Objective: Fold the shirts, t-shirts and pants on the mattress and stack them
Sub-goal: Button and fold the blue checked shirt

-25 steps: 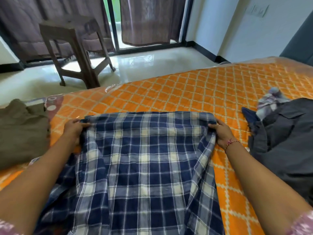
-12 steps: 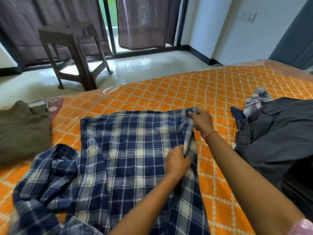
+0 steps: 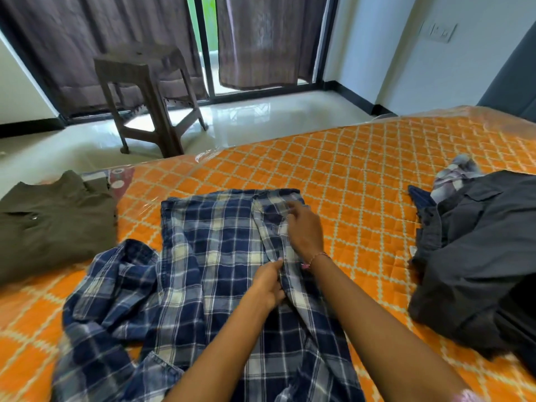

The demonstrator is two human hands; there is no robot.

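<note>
Shirt: our blue-and-white plaid cotton shirt [image 3: 220, 256] lies spread face down mid-mattress, its right side turned inward, the left sleeve crumpled beside it.
Left hand: our left hand [image 3: 268, 287] pinches the turned-in edge at the shirt's middle.
Right hand: our right hand [image 3: 304, 230] pinches the same flap nearer the collar, fingers blurred.
Mattress: the orange diamond-quilted mattress [image 3: 348, 181] has a slick plastic wrap.
Neighbours: a folded olive shirt [image 3: 52, 224] lies to the left; a dark grey heap of clothes [image 3: 478, 256] lies to the right.
Risk: we judge the fold may skew, because the fabric can slide on the plastic.
</note>
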